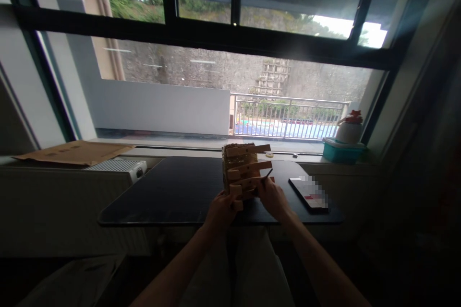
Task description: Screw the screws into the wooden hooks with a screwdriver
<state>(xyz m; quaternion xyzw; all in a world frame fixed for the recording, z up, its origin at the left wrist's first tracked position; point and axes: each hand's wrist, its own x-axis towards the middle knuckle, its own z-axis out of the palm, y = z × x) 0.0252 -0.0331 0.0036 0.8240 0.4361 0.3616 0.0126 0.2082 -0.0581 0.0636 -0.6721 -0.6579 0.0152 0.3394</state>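
A brown block-like object point(240, 153) with several flat wooden strips across its front stands on the dark table, close to its front edge. Some strips jut out past its right side; its exact kind does not show. My left hand point(220, 208) is closed round its lower left corner, by the short strip ends. At the lower right, my right hand point(272, 196) pinches a thin dark stick-like tool point(268, 173), which slants up beside the strips. That hand's fingertips are close to the lower strips; whether they touch is hard to tell.
A dark flat device point(309, 194) lies at the table's point(173, 192) right. Behind, the sill bears a teal box point(342, 150) with a white pot point(349, 132) on it and a small ring point(269, 155). A brown envelope point(75, 152) and a radiator point(118, 168) are at left.
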